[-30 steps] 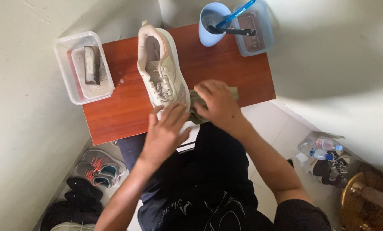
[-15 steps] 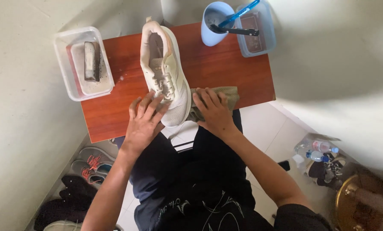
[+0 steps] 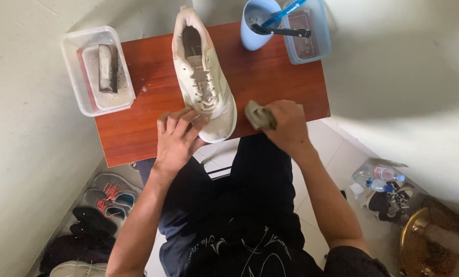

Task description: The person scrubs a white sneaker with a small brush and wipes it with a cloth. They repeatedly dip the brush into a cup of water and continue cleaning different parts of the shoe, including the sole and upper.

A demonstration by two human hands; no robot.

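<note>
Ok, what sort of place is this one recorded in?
Probably a corner of a home set up for cleaning shoes. A small red-brown table stands between pale walls on a tiled floor, more shoes lie on the floor beside it, and a white sneaker rests on the table.

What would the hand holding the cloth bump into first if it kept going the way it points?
Probably the white sneaker: the right hand pushes its bunched cloth toward the toe, with only a small gap visible.
</note>
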